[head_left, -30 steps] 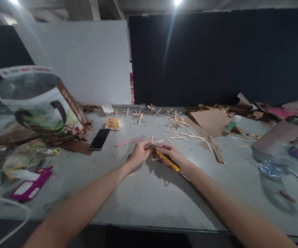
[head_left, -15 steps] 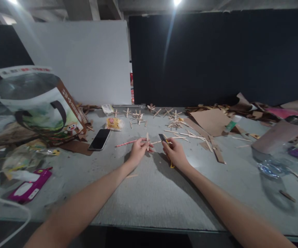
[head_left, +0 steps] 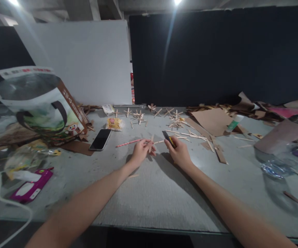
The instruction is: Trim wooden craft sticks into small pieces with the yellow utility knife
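Observation:
My left hand [head_left: 140, 152] rests on the grey table [head_left: 149, 193] near its middle, fingers pinched on a small wooden stick [head_left: 151, 143]. My right hand [head_left: 179, 152] is closed round a yellow and black utility knife [head_left: 168, 138], whose tip points up and away from me. The two hands lie a short way apart. A pink striped straw [head_left: 128, 142] lies just left of my left hand. Loose wooden sticks [head_left: 187, 135] are scattered right behind my right hand.
A phone [head_left: 100, 139] lies face up to the left. A large printed bag [head_left: 39, 103] lies on its side at far left, with a pink packet [head_left: 30, 186] in front. Glued stick crosses [head_left: 138, 115] and cardboard pieces [head_left: 211, 120] fill the back. A clear bottle [head_left: 275, 162] is at right.
My right hand has swung the knife from lying across towards me to pointing away, and moved off the left hand. The left hand lifted the stick, then lowered it again.

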Tool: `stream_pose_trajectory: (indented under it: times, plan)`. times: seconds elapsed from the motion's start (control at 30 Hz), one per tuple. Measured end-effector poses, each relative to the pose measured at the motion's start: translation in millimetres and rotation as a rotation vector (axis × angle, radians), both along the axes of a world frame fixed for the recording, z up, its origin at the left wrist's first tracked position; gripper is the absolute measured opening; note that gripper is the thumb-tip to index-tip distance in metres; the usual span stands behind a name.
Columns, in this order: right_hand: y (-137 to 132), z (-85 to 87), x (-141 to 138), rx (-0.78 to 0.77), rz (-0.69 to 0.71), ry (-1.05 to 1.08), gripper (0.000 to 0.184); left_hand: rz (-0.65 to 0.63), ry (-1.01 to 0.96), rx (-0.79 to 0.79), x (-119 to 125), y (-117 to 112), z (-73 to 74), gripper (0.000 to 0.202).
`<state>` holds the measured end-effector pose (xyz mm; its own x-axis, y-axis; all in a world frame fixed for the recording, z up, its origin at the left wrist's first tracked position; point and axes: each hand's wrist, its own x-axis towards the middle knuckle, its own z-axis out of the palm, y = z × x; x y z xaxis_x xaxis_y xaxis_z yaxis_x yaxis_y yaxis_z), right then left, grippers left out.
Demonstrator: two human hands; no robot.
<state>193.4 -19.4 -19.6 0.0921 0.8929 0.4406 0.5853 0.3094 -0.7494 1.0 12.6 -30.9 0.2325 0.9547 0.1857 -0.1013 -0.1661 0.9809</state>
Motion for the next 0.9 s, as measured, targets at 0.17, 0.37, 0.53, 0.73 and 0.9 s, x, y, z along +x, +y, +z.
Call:
stream_pose_trajectory:
  times: [0.17, 0.37, 0.53, 0.73, 0.9]
  plan:
    - [2, 1.5, 6, -0.078, -0.021, -0.059, 0.04, -0.014, -0.018, -0.071, 0, 0, -2.0, 0.054]
    - [-1, 1.6, 7, -0.154, -0.012, -0.296, 0.046, 0.034, 0.039, -0.029, -2, 2, -4.3, 0.044]
    - [-1, -2.0, 4, -0.018, 0.142, -0.372, 0.038, 0.12, 0.022, 0.049, -1, 8, -7.6, 0.015]
    - [3, -6.8, 5, 0.047, 0.223, -0.368, 0.036, 0.016, -0.044, 0.016, -2, 12, -13.0, 0.029]
    - [7, -10.4, 6, 0.085, 0.23, -0.409, 0.032, -0.051, -0.076, -0.007, -3, 15, -17.0, 0.033]
